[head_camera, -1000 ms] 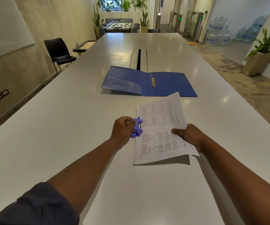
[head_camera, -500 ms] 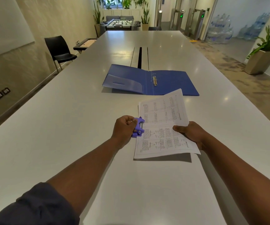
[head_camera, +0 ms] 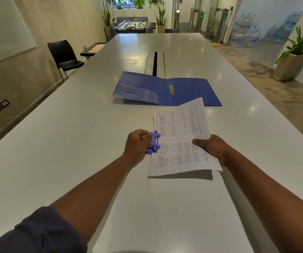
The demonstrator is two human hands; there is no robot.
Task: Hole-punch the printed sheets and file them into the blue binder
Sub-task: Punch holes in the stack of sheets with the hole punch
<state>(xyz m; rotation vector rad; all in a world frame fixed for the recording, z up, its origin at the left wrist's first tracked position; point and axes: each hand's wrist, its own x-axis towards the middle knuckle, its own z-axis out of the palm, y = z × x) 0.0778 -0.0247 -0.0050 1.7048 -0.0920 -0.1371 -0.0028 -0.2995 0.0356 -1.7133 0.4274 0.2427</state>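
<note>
Long and white, the table (head_camera: 74, 143) fills most of the room, and a black chair (head_camera: 65, 57) is seen by the wall on the left. The blue binder (head_camera: 192, 92) is laid open and flat on the table, further away than the hands, and its metal rings (head_camera: 172, 90) are seen in the middle fold. No paper is seen in it yet.

The printed sheets (head_camera: 181, 139) are held just above the table, near the binder's front edge. The right hand (head_camera: 213, 149) is closed on their right side, with the thumb on top. The left hand (head_camera: 138, 144) is curled tight around a small purple hole punch (head_camera: 154, 143), which is set on the left edge of the sheets, about halfway along.

The punching step seems to be the one in hand. It cannot be told if a hole is made yet. A firm squeeze is likely needed next, with the sheets kept still and straight. After that, the holes need to be lined up with the rings, and the rings may need to be opened first
</note>
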